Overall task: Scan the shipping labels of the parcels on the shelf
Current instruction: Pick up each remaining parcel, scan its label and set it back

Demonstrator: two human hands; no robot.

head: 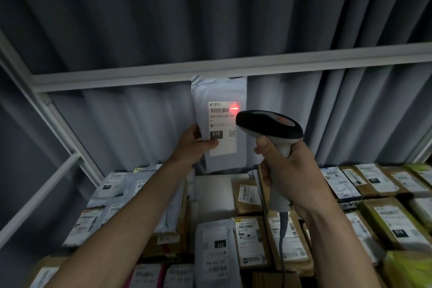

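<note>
One parcel [218, 91] pinched btwn left-hand fingers [211, 145].

Dim and bluish overall, with no lamp in view; brightest on the white shipping label [222, 127], where a red scan line [234, 108] glows and blooms; soft and grainy throughout; blurred among the lower parcels [254, 241]; wide-angle bowing of the shelf rails [210, 70] toward the edges.

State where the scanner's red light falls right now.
In the head view, the red light falls on the shipping label's upper right, at the barcode's right end, just above the scanner.
</note>
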